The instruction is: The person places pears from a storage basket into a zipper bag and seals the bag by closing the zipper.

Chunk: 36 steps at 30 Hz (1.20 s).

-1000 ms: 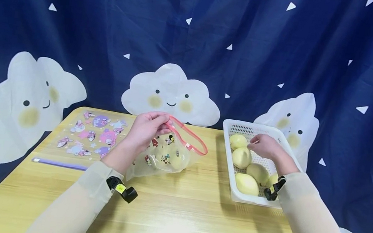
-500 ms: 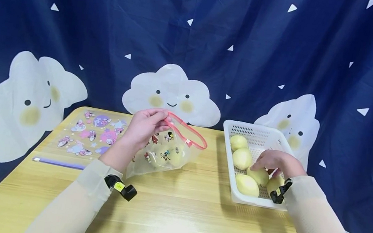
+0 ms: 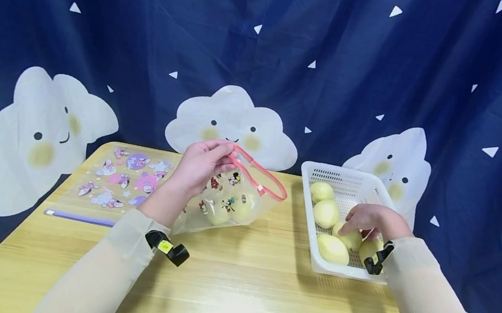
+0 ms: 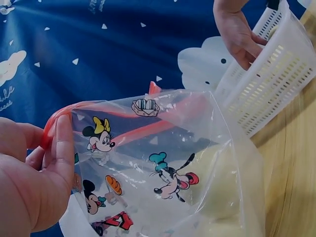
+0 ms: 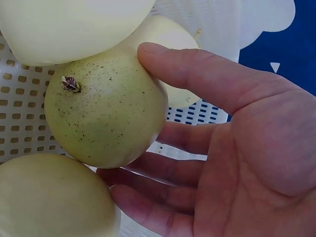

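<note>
My left hand (image 3: 203, 166) pinches the red zip rim of a clear cartoon-print zip bag (image 4: 133, 182), its mouth gaping to the right. Pale round fruits show through its lower part. Inside the white basket (image 3: 336, 269) at right, my right hand (image 3: 371, 219) holds a speckled yellow-green pear (image 5: 106, 111), thumb on top and fingers curled beneath. A dark stem stub marks this pear. Other pears (image 3: 326, 212) lie along the basket's left side and front, one pear (image 5: 49, 197) close by my fingertips.
A second, flat zip bag (image 3: 108, 186) with pink and purple prints lies on the wooden table (image 3: 236, 280) at left, its purple zip edge (image 3: 79, 218) toward me. A blue cloud-patterned curtain (image 3: 264, 48) hangs behind the table.
My right hand has moved from the back of the basket toward its front right, onto a pear. My left hand has lifted the bag's rim slightly.
</note>
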Each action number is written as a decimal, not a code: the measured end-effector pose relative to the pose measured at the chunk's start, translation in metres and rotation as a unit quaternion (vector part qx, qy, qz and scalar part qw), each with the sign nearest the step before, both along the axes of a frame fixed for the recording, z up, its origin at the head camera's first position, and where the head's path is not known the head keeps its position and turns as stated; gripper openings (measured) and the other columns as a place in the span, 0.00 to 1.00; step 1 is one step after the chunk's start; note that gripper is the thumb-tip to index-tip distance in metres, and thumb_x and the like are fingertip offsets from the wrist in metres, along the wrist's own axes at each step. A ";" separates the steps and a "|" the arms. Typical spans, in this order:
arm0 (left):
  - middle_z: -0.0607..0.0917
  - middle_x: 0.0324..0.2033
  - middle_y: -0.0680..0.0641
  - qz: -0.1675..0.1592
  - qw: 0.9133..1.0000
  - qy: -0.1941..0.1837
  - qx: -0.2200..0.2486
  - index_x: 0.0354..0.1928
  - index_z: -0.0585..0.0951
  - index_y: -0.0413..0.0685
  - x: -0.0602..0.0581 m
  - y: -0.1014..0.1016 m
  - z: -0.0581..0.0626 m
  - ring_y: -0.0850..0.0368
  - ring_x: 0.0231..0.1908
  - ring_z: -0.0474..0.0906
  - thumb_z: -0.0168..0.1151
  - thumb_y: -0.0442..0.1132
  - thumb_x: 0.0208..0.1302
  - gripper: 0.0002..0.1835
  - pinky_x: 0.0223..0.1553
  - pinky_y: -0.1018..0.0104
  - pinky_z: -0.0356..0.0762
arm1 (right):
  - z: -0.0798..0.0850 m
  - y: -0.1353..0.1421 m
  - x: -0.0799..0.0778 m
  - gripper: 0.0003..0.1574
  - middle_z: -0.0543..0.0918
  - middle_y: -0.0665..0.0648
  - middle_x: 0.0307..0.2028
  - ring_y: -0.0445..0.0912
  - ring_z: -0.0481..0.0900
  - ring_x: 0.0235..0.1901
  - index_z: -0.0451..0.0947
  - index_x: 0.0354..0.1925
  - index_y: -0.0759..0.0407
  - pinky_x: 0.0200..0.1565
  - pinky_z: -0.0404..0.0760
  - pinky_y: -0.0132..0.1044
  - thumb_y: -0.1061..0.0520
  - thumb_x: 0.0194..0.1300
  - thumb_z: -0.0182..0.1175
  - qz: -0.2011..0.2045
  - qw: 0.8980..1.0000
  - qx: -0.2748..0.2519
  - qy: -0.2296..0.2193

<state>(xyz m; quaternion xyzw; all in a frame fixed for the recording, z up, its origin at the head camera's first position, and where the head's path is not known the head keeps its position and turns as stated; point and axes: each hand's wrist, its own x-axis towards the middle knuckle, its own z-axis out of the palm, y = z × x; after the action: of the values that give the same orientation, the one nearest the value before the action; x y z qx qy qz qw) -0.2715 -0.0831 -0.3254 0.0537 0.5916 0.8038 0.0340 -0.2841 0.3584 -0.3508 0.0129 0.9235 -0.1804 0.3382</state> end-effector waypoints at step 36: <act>0.91 0.31 0.53 0.016 0.999 -0.038 -0.035 0.67 0.80 0.28 -0.001 -0.028 -0.020 0.63 0.32 0.88 0.60 0.34 0.82 0.19 0.44 0.73 0.92 | 0.002 -0.001 0.006 0.38 0.82 0.60 0.48 0.53 0.81 0.46 0.76 0.64 0.69 0.53 0.86 0.46 0.48 0.67 0.77 0.000 1.000 0.001 0.013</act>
<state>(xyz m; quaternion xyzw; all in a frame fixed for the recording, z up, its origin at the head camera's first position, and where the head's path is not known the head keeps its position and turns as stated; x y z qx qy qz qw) -0.2723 -0.1107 -0.3452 0.0121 0.6181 0.7847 0.0454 -0.2781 0.3575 -0.3493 0.0108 0.9280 -0.1797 0.3262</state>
